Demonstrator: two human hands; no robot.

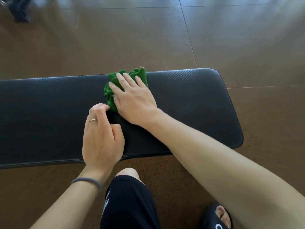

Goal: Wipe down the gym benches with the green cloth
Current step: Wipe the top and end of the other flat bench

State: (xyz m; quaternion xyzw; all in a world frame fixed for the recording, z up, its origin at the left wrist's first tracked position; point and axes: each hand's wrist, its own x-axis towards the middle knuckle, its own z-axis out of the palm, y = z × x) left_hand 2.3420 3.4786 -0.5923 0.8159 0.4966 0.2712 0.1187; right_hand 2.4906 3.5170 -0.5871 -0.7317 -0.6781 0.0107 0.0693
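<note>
- Nearest the camera: a bent knee (126, 172) in dark shorts (128, 204), and a foot in a black slide sandal (217, 217), both on brown speckled floor (165, 38).
- Next out: left hand (102, 138) over the near half of the black padded bench (198, 104). Ring (93, 120) on one finger, grey hair tie (87, 181) round the wrist. Fingers loosely curled, fingertips just at the near edge of the green cloth (113, 86); whether pinching a corner or only touching, cannot tell.
- Farther: right hand (133, 100) laid flat on the cloth, fingers straight and slightly spread, pressing down, not gripping.
- Cloth bunched into folds toward the far edge of the bench, near its rounded right end; part hidden under the palm.
- Handling, as a judgement: light, soft, limp terry-like fabric; likely to crumple and ride up under a push. Best managed with a flat palm across the bulk, or by a pinched corner to spread it first. Textured bench cover likely to give some drag.
- Containers: none in view; no bottle or bucket visible.
- Farthest: glossy floor seams, and a dark blurred object (19, 9) top left, too indistinct to name.
</note>
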